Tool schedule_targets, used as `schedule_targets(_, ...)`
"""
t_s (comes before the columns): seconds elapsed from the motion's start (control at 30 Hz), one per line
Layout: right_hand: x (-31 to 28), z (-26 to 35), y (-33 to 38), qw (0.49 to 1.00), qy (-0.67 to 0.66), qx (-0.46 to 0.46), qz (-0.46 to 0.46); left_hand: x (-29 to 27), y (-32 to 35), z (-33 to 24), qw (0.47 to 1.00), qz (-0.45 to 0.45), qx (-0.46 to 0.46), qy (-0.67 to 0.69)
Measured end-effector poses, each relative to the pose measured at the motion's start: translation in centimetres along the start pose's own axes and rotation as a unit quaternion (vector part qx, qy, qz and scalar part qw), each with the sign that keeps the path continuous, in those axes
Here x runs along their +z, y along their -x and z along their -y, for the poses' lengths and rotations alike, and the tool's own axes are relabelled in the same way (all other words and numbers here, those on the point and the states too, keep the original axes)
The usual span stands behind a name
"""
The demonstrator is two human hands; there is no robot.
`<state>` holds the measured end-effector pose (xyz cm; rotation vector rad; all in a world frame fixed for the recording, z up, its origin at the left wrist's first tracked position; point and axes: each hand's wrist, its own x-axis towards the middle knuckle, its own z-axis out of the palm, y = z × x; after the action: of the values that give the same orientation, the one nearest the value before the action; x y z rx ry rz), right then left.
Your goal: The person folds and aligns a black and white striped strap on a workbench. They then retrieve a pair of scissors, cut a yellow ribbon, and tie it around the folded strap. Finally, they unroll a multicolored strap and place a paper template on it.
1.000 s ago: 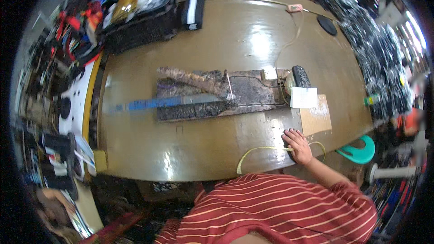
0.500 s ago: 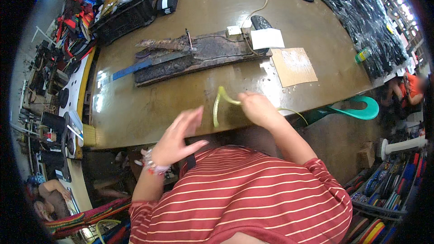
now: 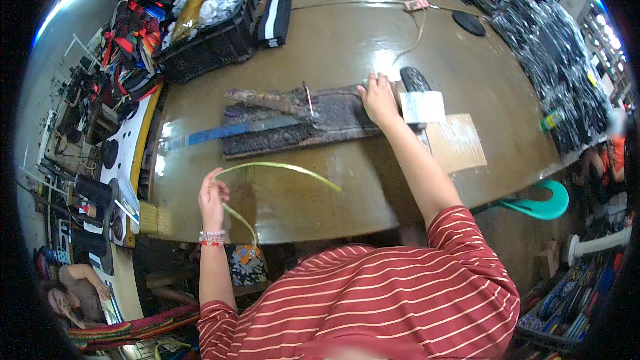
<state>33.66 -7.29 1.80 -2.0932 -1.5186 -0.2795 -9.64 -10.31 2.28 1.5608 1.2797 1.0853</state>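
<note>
Over the tabletop (image 3: pixel 333 47): tape (image 3: pixel 287 166) in our left hand (image 3: pixel 212 201), our right hand (image 3: pixel 380 100) at the board (image 3: pixel 340 110).
Tape: yellow-green, gripped in that left hand, one length arching right above the tabletop, another hanging below the hand. Right hand: arm outstretched, thumb apart, fingers at the board's right end; whether they grip anything, we cannot tell. Board: dark, worn, lying left to right; blue ruler (image 3: pixel 213 133) on its left part, jutting past that end; one slim rod (image 3: pixel 309 100) upright near its middle. Just right of the right hand: white card (image 3: pixel 422 107), black object (image 3: pixel 415 79) behind it, brown cardboard (image 3: pixel 460 143) in front. Far left: filled black crate (image 3: pixel 207 60), black-and-white roll (image 3: pixel 275 21) to its right. Far right: black disc (image 3: pixel 469 24), flat.
</note>
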Motion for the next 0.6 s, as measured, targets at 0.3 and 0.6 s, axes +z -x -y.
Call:
schedule_targets(0.3,-1.5,-0.9,4.2,0.980,-0.094,-0.163,-0.059,3.4,-5.0,3.7,0.980,-0.041,0.045,-0.189)
schedule_targets(0.6,-1.0,0.8,-2.7,0.992,-0.115,-0.054,0.005,4.9,-12.0,4.1,0.971,-0.050,0.145,-0.184)
